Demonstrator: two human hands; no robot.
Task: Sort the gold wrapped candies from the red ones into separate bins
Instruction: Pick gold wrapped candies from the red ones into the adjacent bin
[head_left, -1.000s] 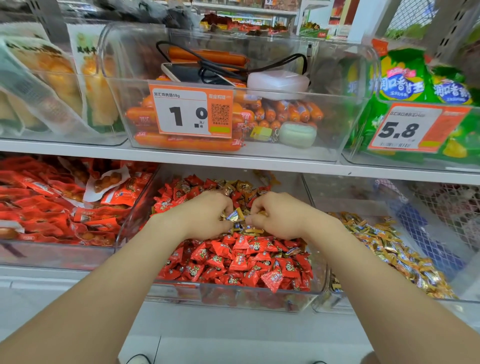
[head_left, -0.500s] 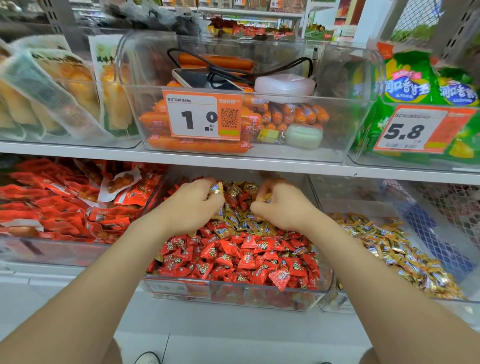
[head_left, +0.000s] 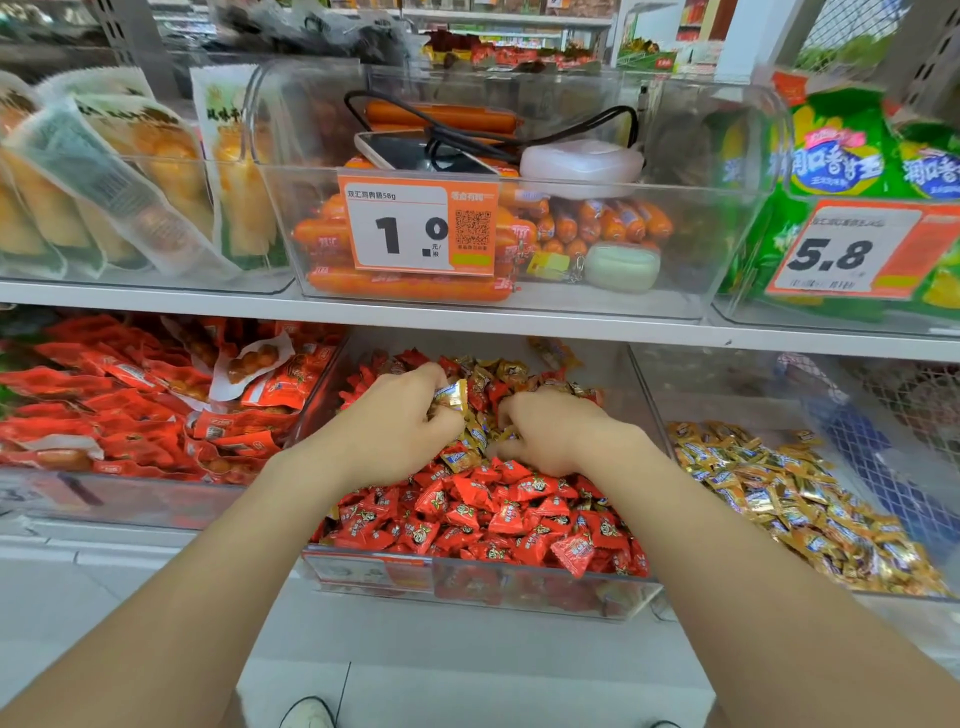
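Observation:
A clear middle bin (head_left: 483, 587) on the lower shelf holds red wrapped candies (head_left: 498, 519) at the front and mixed gold and red ones at the back. My left hand (head_left: 400, 421) is curled over the pile and pinches gold candies (head_left: 451, 395) between thumb and fingers. Just to its right, my right hand (head_left: 550, 431) digs into the gold candies with fingers closed around some. A neighbouring clear bin (head_left: 644, 395) on the right holds a heap of gold candies (head_left: 795, 499).
A bin of red snack packets (head_left: 130, 405) sits to the left. The upper shelf (head_left: 467, 319) carries a sausage bin with a phone, cable and price tag (head_left: 418, 228), pouches at left and green bags at right. White floor lies below.
Both hands have shifted back from the middle of the pile to the gold candies at the rear, and a gold candy now shows in my left fingers.

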